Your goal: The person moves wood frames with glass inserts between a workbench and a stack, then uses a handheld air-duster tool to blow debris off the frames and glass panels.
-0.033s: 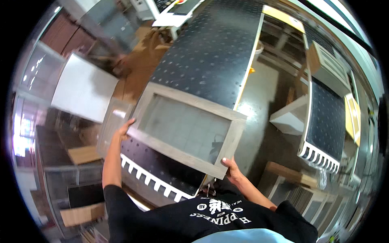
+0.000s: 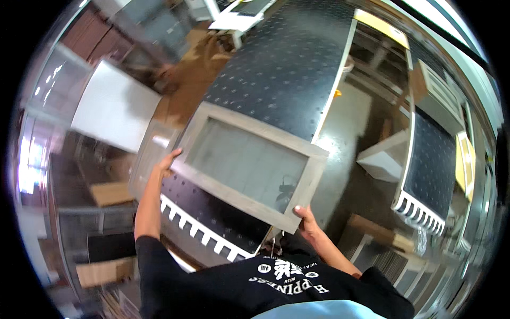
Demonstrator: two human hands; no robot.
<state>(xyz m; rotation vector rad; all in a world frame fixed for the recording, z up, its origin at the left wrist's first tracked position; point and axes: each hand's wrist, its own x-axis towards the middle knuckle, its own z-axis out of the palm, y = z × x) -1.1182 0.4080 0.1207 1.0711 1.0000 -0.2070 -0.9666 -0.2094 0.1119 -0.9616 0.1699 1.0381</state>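
Note:
A cabinet door [image 2: 215, 194] with a grey wood-grain frame and a glass pane is held tilted over the black worktop. My left hand [image 2: 169, 162] grips its left end, the thumb on the frame's face and the other fingers out of sight behind it. At the lower right corner my right hand [image 2: 306, 220] clasps the frame, its thumb on the front and the rest mostly hidden. Beneath the door stretches the long black worktop [image 2: 281, 64], dotted with small round studs and edged in white slots at the near end.
Beside the worktop on the left lean another grey framed door [image 2: 150, 151] and a white panel [image 2: 114, 106]. A second studded table [image 2: 430, 159] stands at right, with a drawer-like box [image 2: 438, 95] on it. Stacked panels [image 2: 372, 250] stand at lower right.
The whole view has swung a little, so the surroundings sit slightly farther right. Both hands keep the same hold on the cabinet door.

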